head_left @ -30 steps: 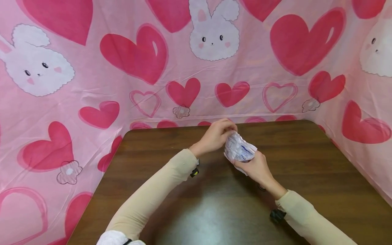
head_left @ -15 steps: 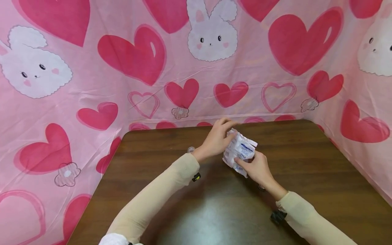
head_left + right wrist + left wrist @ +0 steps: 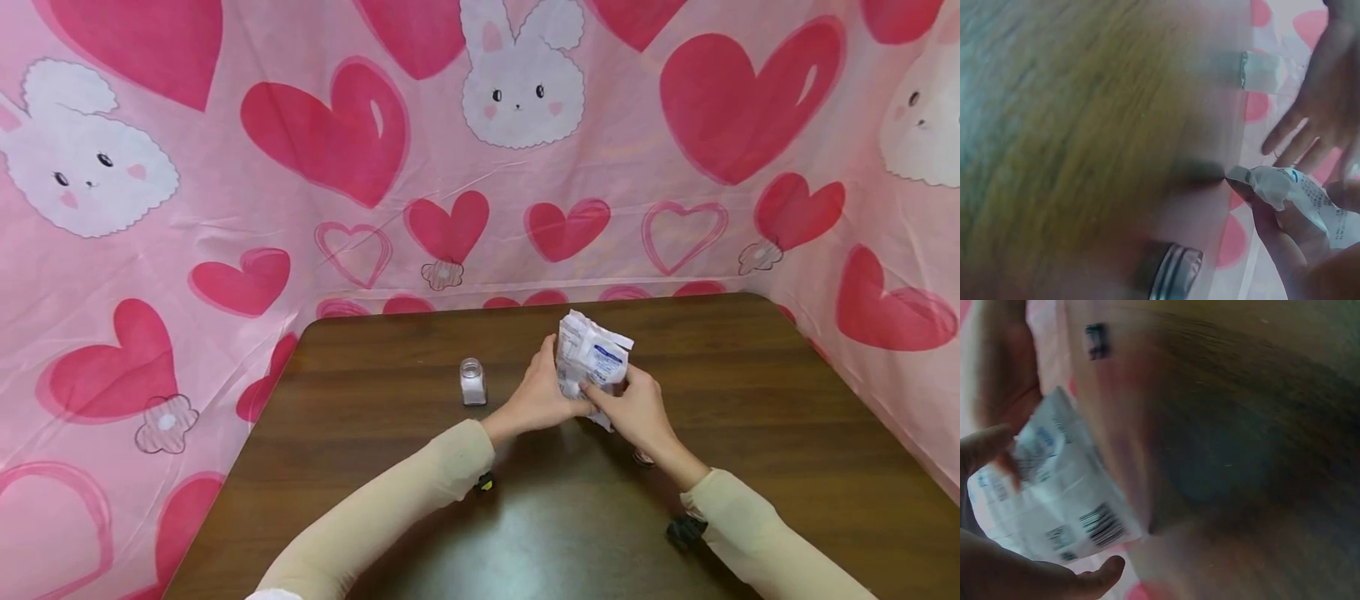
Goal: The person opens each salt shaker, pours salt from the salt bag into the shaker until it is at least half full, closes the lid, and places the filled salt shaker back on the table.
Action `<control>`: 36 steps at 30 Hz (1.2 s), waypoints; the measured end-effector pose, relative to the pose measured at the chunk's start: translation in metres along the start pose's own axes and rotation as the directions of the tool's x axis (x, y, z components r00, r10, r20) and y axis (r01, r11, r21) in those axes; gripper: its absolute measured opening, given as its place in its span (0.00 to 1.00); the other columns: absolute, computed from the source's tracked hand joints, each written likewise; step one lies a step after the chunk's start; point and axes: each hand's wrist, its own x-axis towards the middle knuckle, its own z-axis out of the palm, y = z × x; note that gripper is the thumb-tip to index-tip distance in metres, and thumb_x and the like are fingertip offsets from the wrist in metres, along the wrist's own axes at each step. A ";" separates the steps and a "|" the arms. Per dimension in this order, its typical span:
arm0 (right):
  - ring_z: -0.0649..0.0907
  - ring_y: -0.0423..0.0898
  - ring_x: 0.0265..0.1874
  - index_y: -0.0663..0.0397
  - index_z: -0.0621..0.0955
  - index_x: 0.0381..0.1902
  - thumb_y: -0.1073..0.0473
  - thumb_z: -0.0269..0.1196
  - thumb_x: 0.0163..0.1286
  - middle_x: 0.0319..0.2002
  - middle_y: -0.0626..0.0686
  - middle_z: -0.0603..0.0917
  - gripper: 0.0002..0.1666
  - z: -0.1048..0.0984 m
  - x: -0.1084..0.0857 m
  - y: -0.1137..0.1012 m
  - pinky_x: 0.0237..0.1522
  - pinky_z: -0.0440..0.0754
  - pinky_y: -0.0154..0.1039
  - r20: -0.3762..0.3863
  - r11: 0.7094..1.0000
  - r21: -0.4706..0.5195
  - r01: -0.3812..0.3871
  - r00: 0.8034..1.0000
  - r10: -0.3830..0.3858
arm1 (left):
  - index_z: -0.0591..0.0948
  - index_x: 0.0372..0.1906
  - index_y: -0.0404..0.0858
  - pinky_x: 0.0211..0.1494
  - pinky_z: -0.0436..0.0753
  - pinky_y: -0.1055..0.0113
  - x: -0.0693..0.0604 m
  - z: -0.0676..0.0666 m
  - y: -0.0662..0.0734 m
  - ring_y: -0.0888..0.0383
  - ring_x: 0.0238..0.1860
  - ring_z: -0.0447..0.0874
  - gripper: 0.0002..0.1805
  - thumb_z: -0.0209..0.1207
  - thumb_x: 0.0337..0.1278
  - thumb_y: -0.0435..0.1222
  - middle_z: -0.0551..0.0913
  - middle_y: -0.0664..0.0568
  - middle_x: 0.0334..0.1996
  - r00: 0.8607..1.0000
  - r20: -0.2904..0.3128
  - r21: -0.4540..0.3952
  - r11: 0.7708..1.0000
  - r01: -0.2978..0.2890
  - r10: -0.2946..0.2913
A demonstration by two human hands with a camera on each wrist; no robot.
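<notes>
My right hand [image 3: 633, 408] grips a crumpled white plastic packet [image 3: 592, 354] with blue print, its thumb across the front. My left hand [image 3: 551, 392] is at the packet's left side, thumb near the lower front edge. In the right wrist view, the fingers of the left hand [image 3: 1319, 106] are straight and spread beyond the packet. A barcode shows on the packet [image 3: 1066, 500] in the left wrist view. Left of the hands stands a small uncapped glass jar [image 3: 473, 383] with white contents. A metal screw lid [image 3: 1175, 272] lies near my right wrist, partly hidden in the head view.
The dark wood-grain table [image 3: 390, 442] bears the jar and lid. A pink cloth [image 3: 517, 183] with hearts and rabbits hangs behind the table and along both sides. Small dark devices, such as the right wrist camera [image 3: 686, 531], sit at my wrists.
My left hand has left the packet's top corner and come down along its left side. The packet is less folded. The jar, earlier behind the left arm, is now in view.
</notes>
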 end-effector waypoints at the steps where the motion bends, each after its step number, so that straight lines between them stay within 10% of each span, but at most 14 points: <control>1: 0.78 0.47 0.27 0.67 0.83 0.50 0.56 0.77 0.65 0.31 0.56 0.85 0.24 -0.001 0.000 0.000 0.25 0.76 0.36 0.016 1.000 0.003 0.003 1.000 -0.003 | 0.45 0.85 0.39 0.74 0.69 0.49 0.001 0.003 -0.002 0.45 0.74 0.65 0.70 0.80 0.46 0.49 0.62 0.38 0.77 1.000 -0.004 -0.001 1.000 -0.005 0.005; 18: 0.83 0.62 0.56 0.74 0.71 0.67 0.70 0.63 0.71 0.57 0.71 0.83 0.29 -0.025 -0.002 0.007 0.56 0.81 0.59 0.235 0.996 0.001 0.090 0.968 -0.088 | 0.45 0.84 0.36 0.71 0.72 0.56 0.021 0.024 -0.007 0.48 0.68 0.72 0.68 0.80 0.47 0.37 0.71 0.39 0.71 0.978 -0.060 0.007 0.980 -0.200 0.200; 36: 0.85 0.60 0.44 0.76 0.78 0.58 0.71 0.64 0.74 0.48 0.69 0.86 0.18 -0.045 0.010 0.029 0.48 0.82 0.62 0.193 0.963 -0.170 0.208 0.966 -0.174 | 0.51 0.82 0.37 0.71 0.68 0.67 0.057 0.045 0.002 0.55 0.67 0.70 0.60 0.77 0.48 0.27 0.70 0.43 0.72 0.952 -0.005 0.015 0.952 -0.306 0.306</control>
